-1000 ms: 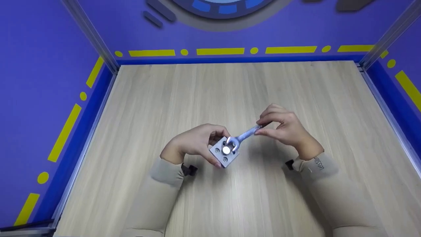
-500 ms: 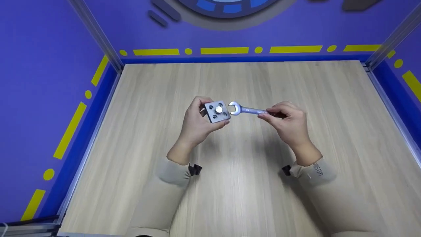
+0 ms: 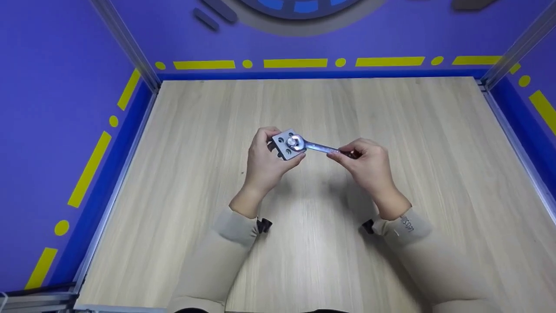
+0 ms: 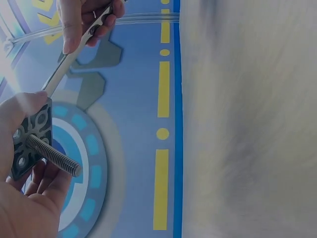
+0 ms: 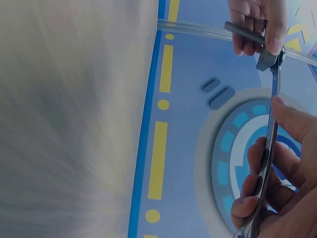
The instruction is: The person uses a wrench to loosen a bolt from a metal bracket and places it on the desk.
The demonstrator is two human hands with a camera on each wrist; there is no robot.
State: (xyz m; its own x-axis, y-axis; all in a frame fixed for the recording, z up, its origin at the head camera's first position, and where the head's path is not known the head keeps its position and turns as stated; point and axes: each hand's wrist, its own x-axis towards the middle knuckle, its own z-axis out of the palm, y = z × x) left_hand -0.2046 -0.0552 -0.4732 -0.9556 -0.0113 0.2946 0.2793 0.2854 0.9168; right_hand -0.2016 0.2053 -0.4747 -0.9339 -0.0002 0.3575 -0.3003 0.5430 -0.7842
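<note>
My left hand (image 3: 264, 167) grips a square metal plate (image 3: 282, 146) by its edges, thumb on the near side. The plate has several holes and a bolt head (image 3: 292, 141) at its middle. In the left wrist view, a long threaded shank (image 4: 54, 156) sticks out from the plate's other face. My right hand (image 3: 368, 165) holds a silver wrench (image 3: 319, 148) by its handle, between thumb and fingers. The wrench's open end lies around the bolt head, against or very close to the plate. Both things are held up off the table.
A light wood-grain table (image 3: 304, 252) lies below the hands. Blue-purple panels with yellow markings, such as the back wall (image 3: 299, 48), enclose it on the left, back and right. Metal rails run along the side edges.
The left hand has moved the plate away from the body and turned it. The wrench came off the bolt head to the right, then moved back left onto it.
</note>
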